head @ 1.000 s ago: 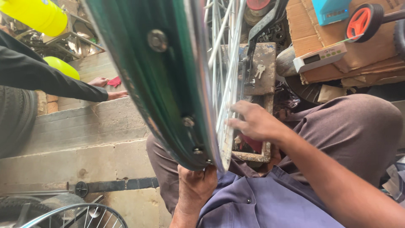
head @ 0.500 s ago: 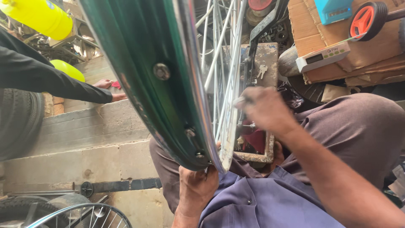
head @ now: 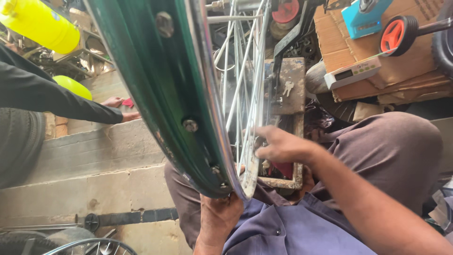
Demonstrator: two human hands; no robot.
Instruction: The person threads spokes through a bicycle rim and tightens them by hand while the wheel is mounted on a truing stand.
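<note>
1. We see a dark green metal bicycle wheel rim [head: 160,94] with silver spokes [head: 245,80] held edge-on, filling the upper middle of the view; its lowest part rests just above our lap.
2. Our left hand [head: 219,217] grips the bottom of the rim from below, fingers curled closed around its edge.
3. Our right hand [head: 283,146] lies against the spokes near the rim's lower right, fingers bent together at the spokes; whether it pinches something small we cannot tell.
4. Round bolt heads [head: 189,125] sit along the inner green face of the rim.
5. Behind the spokes stands a worn, rusty metal stand [head: 290,89] with a small key [head: 288,87] hanging on it.
6. Our brown trousers [head: 391,151] and blue shirt [head: 292,236] fill the lower right.
7. At the upper right lie flattened brown cardboard sheets [head: 363,52], with a white digital scale [head: 354,73] and an orange small wheel [head: 394,34] on them.
8. On the left, another person's black sleeve [head: 52,97] reaches across a grey concrete ledge [head: 94,151], that hand [head: 115,103] touching something red.
9. Yellow plastic containers [head: 40,23] sit at the upper left corner.
</note>
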